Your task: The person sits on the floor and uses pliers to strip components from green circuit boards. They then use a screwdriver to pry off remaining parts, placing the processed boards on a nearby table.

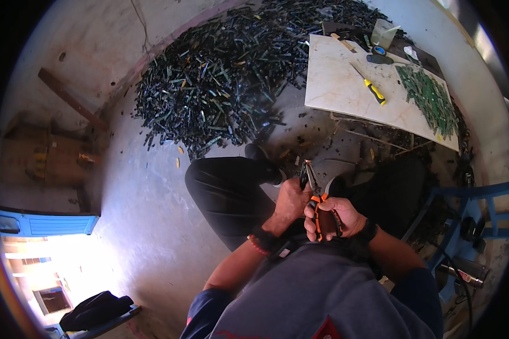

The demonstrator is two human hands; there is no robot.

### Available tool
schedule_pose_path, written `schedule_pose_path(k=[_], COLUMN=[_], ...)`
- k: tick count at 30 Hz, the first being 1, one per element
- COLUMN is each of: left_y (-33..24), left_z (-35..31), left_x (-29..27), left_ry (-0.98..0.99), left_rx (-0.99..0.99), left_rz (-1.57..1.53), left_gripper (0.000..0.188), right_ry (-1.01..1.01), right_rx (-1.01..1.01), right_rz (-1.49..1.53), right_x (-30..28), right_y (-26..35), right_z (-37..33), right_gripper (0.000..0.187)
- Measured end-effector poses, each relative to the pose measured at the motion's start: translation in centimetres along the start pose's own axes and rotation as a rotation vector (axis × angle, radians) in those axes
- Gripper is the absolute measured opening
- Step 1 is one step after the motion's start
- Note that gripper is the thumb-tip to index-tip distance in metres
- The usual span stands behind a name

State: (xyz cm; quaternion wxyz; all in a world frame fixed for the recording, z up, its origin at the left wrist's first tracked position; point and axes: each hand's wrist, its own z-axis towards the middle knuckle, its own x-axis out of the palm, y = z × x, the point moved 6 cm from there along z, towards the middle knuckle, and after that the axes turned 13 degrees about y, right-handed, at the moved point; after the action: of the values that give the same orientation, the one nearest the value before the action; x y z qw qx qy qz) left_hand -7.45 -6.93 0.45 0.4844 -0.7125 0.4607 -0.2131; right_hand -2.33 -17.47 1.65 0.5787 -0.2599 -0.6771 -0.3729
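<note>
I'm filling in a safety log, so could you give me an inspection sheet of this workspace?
Surface: pale board bearing a yellow-handled tool and green strips.
Job's things: orange-and-black-handled pliers; small dark piece, kind unclear.
Clutter: large heap of dark strips on the floor.
Hands: right hand grips the pliers; left hand holds the dark piece.
Cables: black cord, lower right.
Surroundings: blue frame at right.

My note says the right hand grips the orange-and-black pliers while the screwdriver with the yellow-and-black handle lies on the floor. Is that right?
Not quite: the screwdriver's place is wrong. The head view shows the screwdriver lying on top of the pale board. The rest stands: the right hand grips the orange-and-black pliers.
</note>
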Motion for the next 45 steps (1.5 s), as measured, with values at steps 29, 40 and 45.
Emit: schedule_pose_path(k=[29,40,45], left_y=[-1.1,1.7,3.0], left_z=[-0.1,-0.3,-0.2], left_x=[-0.1,-0.8,-0.1], left_ry=[-0.102,-0.010,0.129], left_rx=[0.202,0.048,-0.059], left_rz=[0.321,0.507,0.392], left_gripper=[0.028,0.033,0.027], right_ry=[-0.186,-0.451,-0.674], right_rx=[0.133,0.530,0.564], right_rz=[-0.165,-0.994,-2.311], right_x=[-0.3,-1.7,0.3], right_y=[1.5,5.9,8.2], right_z=[-2.7,-4.6,-4.3], right_gripper=[0.032,0.034,0.030])
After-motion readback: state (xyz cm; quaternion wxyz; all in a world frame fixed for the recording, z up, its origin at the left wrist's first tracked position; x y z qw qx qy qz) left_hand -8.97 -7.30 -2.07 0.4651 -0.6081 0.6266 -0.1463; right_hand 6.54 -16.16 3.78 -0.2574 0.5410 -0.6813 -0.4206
